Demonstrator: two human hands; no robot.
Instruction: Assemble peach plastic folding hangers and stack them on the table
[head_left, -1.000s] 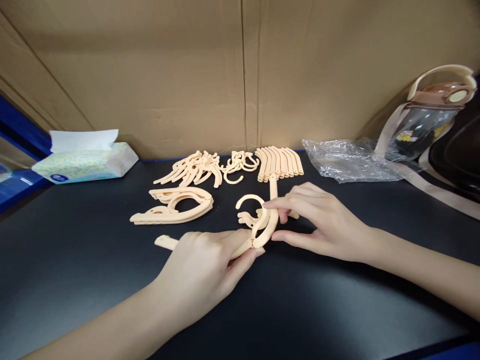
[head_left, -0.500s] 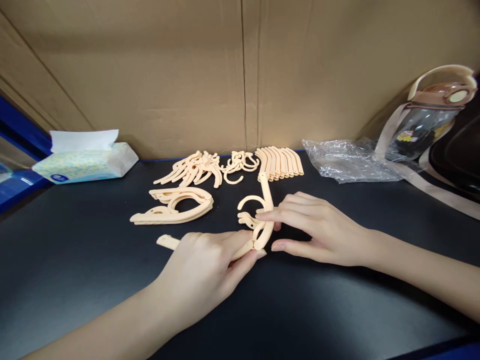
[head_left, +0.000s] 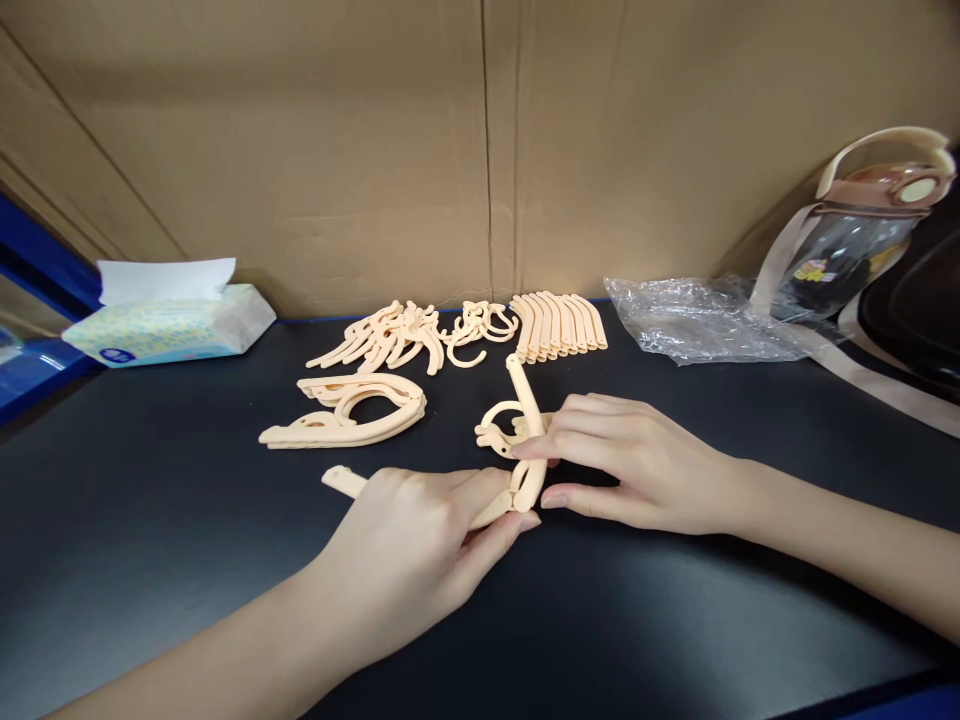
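Note:
My left hand (head_left: 412, 545) lies over one peach plastic arm piece (head_left: 341, 480) on the black table (head_left: 150, 560), thumb and fingers pinched on it near its right end. My right hand (head_left: 630, 460) pinches a second arm piece (head_left: 523, 395) that stands tilted up from the joint where the two meet. A hook piece (head_left: 495, 418) lies just behind the joint, touching the fingers. Farther back are a stack of assembled hangers (head_left: 352, 410), a heap of curved arms (head_left: 386, 338), loose hooks (head_left: 480, 325) and a neat row of arms (head_left: 559, 325).
A tissue pack (head_left: 169, 322) sits at the back left. A crumpled clear plastic bag (head_left: 697, 320) and a water bottle with a strap (head_left: 855, 240) are at the back right. A cardboard wall (head_left: 480, 150) closes the back.
My right hand has swung its arm piece leftwards and more upright, folding it toward the piece under my left hand. The hook now lies lower behind it. My left hand has barely shifted.

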